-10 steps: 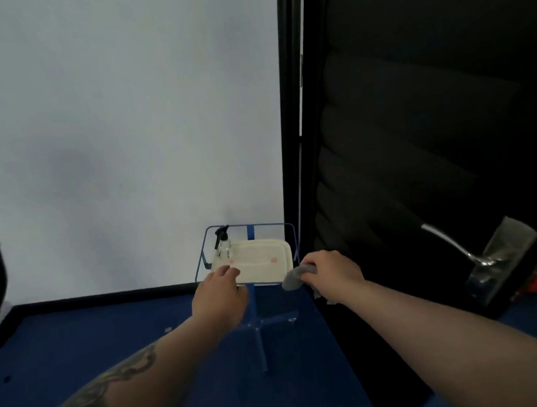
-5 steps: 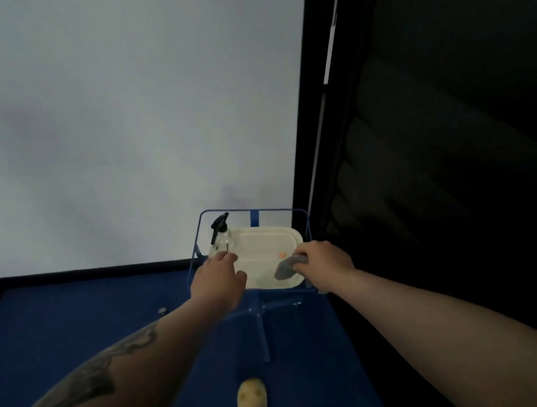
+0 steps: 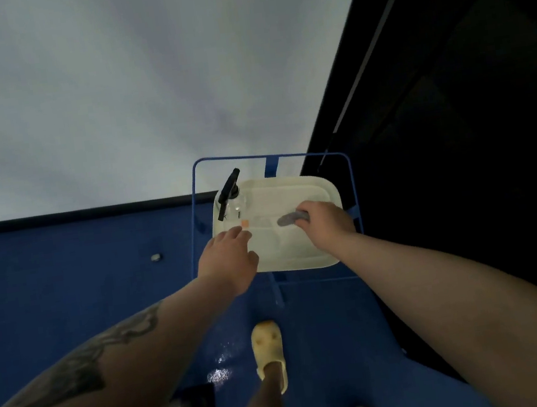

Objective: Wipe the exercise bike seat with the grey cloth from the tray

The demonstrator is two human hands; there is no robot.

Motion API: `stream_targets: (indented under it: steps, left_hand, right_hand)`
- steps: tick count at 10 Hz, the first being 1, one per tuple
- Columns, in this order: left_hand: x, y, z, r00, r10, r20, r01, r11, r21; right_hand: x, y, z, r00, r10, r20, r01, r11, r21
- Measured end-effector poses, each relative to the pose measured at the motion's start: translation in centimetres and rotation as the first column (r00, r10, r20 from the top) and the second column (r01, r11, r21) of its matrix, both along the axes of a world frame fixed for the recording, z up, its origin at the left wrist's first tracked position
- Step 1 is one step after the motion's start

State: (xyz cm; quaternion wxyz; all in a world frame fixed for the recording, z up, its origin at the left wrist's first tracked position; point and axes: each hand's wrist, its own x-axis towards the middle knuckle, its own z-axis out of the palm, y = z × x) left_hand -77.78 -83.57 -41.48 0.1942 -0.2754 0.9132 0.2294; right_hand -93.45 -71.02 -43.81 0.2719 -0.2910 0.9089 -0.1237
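Observation:
A cream tray (image 3: 313,190) rests on a blue wire-frame stand (image 3: 195,213). My right hand (image 3: 326,221) is over the tray's right side, closed around the crumpled grey cloth (image 3: 291,218), which pokes out to the left of my fingers. My left hand (image 3: 230,259) hovers at the tray's near left edge, fingers loosely apart, holding nothing. A clear spray bottle (image 3: 234,201) with a black trigger head stands in the tray's far left corner. The exercise bike seat is not in sight.
Blue floor runs up to a pale wall (image 3: 108,87) behind the stand. A black padded panel (image 3: 469,108) fills the right side. My yellow clog (image 3: 268,350) steps forward below the stand. A small dark object (image 3: 197,402) lies on the floor near my left forearm.
The view has tilted down and closer to the tray. My right hand has carried the grey cloth from the tray's right edge to over its middle. My foot has stepped forward.

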Motion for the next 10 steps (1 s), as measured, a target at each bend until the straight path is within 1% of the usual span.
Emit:
stream_targets:
  steps: [1, 3, 4, 5, 6, 8, 9, 10]
  left_hand:
    - [-0.6, -1.1, -2.0, 1.0, 0.022, -0.006, -0.022, 1.0, 0.02]
    - [-0.4, -1.5, -4.7, 0.998, 0.054, 0.013, -0.055, 0.996, 0.077]
    - [0.1, -1.2, -4.9, 0.998, 0.066, 0.021, -0.067, 0.995, 0.078]
    - [0.4, -0.8, -4.2, 0.997, 0.08, 0.011, -0.081, 0.995, 0.056]
    - [0.6, 0.3, -2.1, 0.995, 0.097, -0.002, -0.097, 0.995, 0.034]
    - [2.4, 4.1, 4.6, 0.985, 0.138, -0.099, -0.143, 0.989, -0.044]
    - [4.7, 6.8, 8.8, 0.964, 0.165, -0.209, -0.189, 0.977, -0.099]
    - [7.2, 10.0, 13.4, 0.941, 0.142, -0.307, -0.206, 0.96, -0.188]
  right_hand:
    - [-0.8, -1.2, -3.1, 0.999, 0.006, -0.053, -0.007, 1.0, -0.025]
    - [0.4, -0.4, -7.9, 0.996, 0.086, 0.0, -0.086, 0.993, 0.086]
    - [1.1, 0.4, -8.3, 0.99, 0.143, 0.015, -0.144, 0.982, 0.126]
    - [1.3, 0.9, -7.1, 0.987, 0.161, -0.004, -0.16, 0.979, 0.124]
    - [1.6, 1.7, -4.1, 0.985, 0.171, -0.035, -0.167, 0.982, 0.093]
    - [3.8, 5.6, 5.0, 0.96, 0.198, -0.197, -0.195, 0.98, 0.037]
    - [5.9, 8.7, 10.2, 0.923, 0.219, -0.315, -0.232, 0.973, -0.003]
    - [8.1, 12.3, 15.1, 0.881, 0.234, -0.411, -0.271, 0.962, -0.033]
